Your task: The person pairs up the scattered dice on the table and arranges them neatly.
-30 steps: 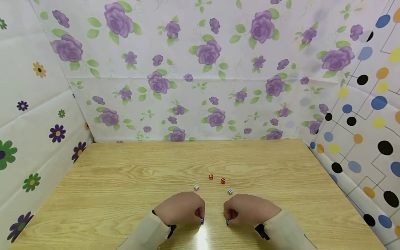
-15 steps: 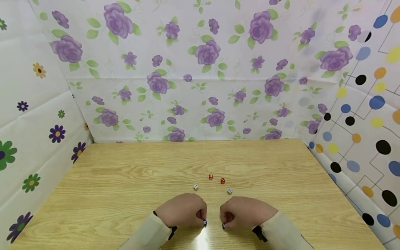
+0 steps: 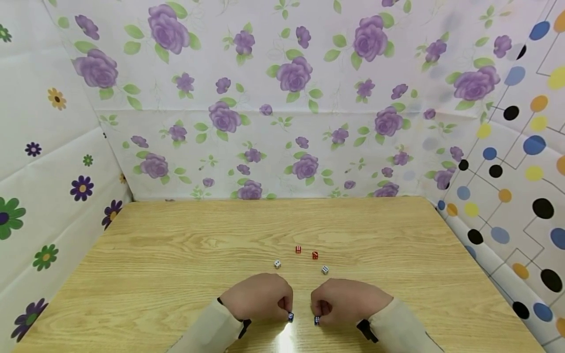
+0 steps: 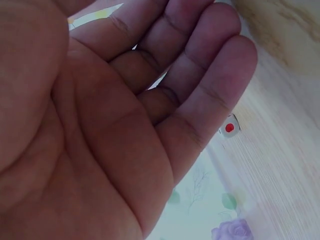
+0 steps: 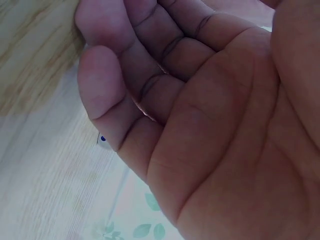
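Wood table (image 3: 185, 235), floral sheet (image 3: 273, 142) at 12 o'clock. Left hand (image 3: 258, 296) pinches left blue die (image 3: 290, 317); right hand (image 3: 350, 298) pinches right blue die (image 3: 317, 320) at its 3 o'clock, gap between. Fingertip grip probably suits small dice. Beyond: white dice (image 3: 277, 264) (image 3: 325, 270) at 11 and 1, red dice (image 3: 298, 249) (image 3: 315, 255) at 12.

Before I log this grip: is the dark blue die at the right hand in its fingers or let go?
In its fingers: the head view shows the right hand pinching the dark blue die.
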Tool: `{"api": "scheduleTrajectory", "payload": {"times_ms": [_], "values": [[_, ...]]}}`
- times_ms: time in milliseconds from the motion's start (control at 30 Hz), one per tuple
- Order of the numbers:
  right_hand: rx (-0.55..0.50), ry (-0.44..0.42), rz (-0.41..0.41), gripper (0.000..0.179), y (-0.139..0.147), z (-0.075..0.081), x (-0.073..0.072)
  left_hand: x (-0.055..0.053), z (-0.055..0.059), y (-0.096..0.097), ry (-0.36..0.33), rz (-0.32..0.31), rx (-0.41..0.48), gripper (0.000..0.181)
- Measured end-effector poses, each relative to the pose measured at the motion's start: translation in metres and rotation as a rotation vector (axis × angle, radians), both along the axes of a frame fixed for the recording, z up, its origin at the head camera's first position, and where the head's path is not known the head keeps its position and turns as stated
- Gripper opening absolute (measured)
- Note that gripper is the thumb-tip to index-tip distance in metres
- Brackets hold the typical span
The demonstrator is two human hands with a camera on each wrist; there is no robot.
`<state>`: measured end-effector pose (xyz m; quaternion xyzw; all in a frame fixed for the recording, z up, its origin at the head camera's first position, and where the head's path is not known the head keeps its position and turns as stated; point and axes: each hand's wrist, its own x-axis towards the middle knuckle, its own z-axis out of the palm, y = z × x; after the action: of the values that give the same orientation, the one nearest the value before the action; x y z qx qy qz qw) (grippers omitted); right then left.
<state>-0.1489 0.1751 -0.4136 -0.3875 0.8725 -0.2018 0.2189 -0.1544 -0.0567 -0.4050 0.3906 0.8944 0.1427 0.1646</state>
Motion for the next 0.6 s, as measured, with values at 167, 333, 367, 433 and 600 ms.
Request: {"api": "scheduleTrajectory", "payload": {"times_ms": [167, 333, 367, 433, 600], "values": [[0.012, -0.005, 0.002, 0.014, -0.0035, 0.0003, 0.0005, 0.0002, -0.0025, 0.0019, 0.024, -0.024, 0.006, 0.015], [0.011, -0.002, 0.014, 0.013, -0.0063, -0.0010, 0.0017, 0.0020, -0.0024, 0.0033, 0.028, -0.036, -0.003, 0.015], [0.008, 0.003, 0.021, 0.013, -0.0064, -0.0016, 0.0018, 0.0022, -0.0024, 0.0034, 0.021, -0.035, -0.004, 0.014], [0.002, 0.006, 0.033, 0.012, -0.0064, -0.0029, 0.0019, 0.0028, -0.0023, 0.0033, 0.002, -0.026, -0.004, 0.014], [-0.014, -0.007, 0.047, 0.009, -0.0054, -0.0028, 0.0017, 0.0027, -0.0017, 0.0027, -0.027, -0.012, 0.007, 0.015]]}}
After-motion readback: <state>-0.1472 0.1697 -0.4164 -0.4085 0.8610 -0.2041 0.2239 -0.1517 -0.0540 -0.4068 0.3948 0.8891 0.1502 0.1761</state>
